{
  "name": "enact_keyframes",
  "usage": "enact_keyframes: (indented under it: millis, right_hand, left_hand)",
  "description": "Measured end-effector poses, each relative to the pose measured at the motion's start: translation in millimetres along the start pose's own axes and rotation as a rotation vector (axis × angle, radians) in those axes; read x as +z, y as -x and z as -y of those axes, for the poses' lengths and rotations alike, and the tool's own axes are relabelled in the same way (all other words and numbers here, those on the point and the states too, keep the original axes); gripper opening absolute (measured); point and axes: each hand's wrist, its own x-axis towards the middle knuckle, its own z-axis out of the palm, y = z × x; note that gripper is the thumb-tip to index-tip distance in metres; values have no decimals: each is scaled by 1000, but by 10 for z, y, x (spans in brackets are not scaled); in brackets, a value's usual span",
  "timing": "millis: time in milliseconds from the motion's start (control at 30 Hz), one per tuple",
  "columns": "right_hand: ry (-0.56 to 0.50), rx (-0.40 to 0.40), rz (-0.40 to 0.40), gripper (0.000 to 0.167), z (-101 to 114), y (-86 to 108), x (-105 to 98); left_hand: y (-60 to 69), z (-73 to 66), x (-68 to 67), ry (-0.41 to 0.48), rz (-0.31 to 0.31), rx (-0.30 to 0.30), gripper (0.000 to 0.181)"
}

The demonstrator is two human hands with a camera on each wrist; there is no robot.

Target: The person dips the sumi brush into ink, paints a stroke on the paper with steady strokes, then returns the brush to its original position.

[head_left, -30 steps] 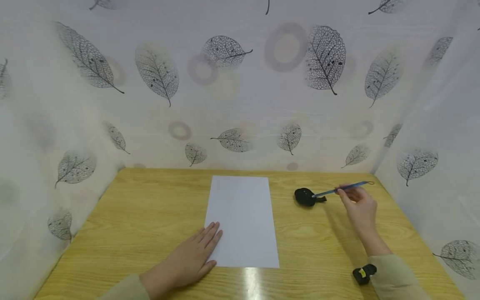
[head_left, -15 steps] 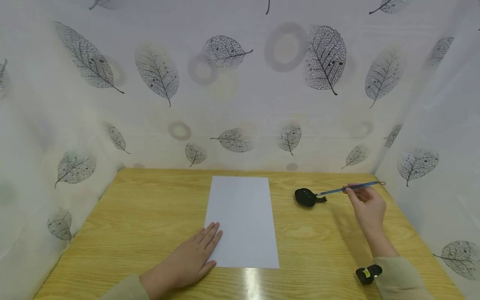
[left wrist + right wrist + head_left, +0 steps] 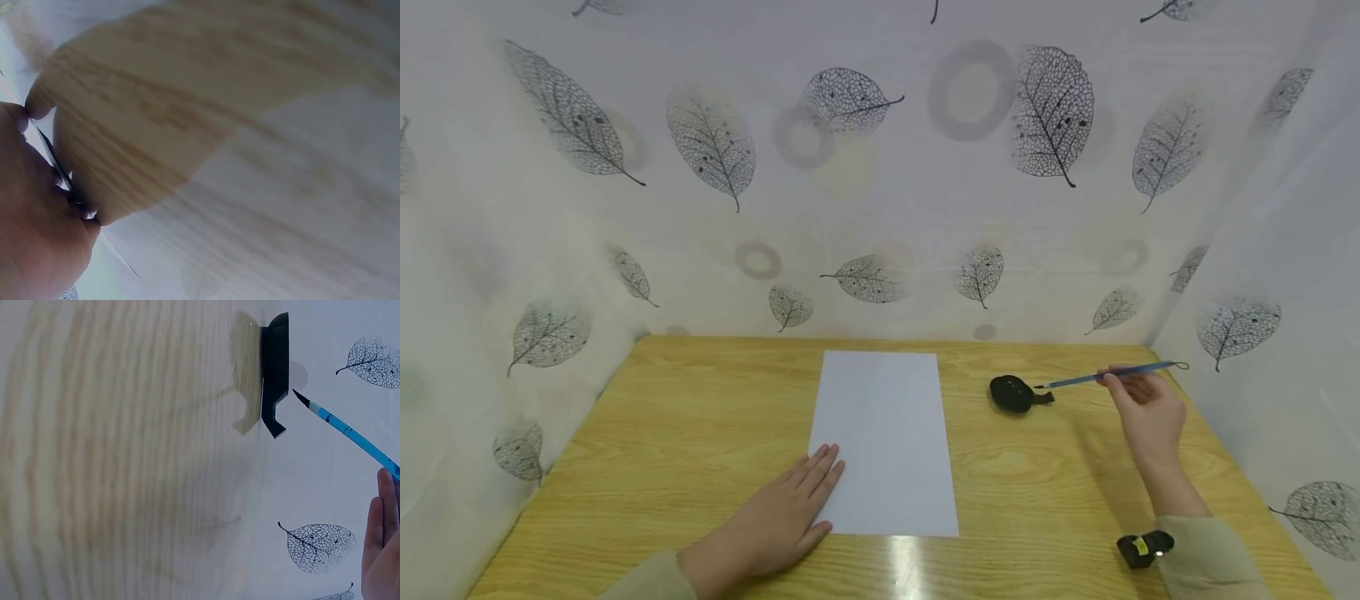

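My left hand (image 3: pixel 778 517) lies flat with straight fingers on the lower left edge of a white sheet of paper (image 3: pixel 887 442). In the left wrist view, that hand (image 3: pixel 40 212) touches the paper's thin edge. Over on the right, my right hand (image 3: pixel 1150 417) pinches a blue brush (image 3: pixel 1075 381) between thumb and fingers. The brush slants, its dark tip pointing left, just past a small black ink dish (image 3: pixel 1011 393) with a short handle. The right wrist view has the brush's dark tip (image 3: pixel 301 398) apart from the ink dish (image 3: pixel 275 359), above its handle.
The wood-grain table (image 3: pixel 700 417) has a glossy surface. A pale curtain (image 3: pixel 910 208) printed with leaves closes off the back and both sides. A black wrist device (image 3: pixel 1138 550) sits at the right sleeve.
My right hand has drawn the brush rightward, so its tip has come out of the ink dish and now shows dark beside it. The left hand and paper stay put.
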Motion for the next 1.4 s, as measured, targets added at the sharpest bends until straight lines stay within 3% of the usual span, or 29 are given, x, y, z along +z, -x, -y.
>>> enact_keyframes:
  millis: [267, 833, 1033, 1400]
  right_hand:
    - [-28, 8, 34, 9, 26, 28, 40]
    - [-68, 47, -12, 10, 35, -23, -8]
    - [-41, 107, 14, 11, -14, 3, 18]
    - [-18, 111, 19, 12, -59, 11, -1]
  left_hand:
    - [0, -7, 2, -3, -12, 1, 69]
    - [-3, 5, 9, -2, 3, -9, 69]
    - [-4, 8, 20, -6, -2, 1, 69]
    - [-4, 9, 30, -6, 0, 5, 69]
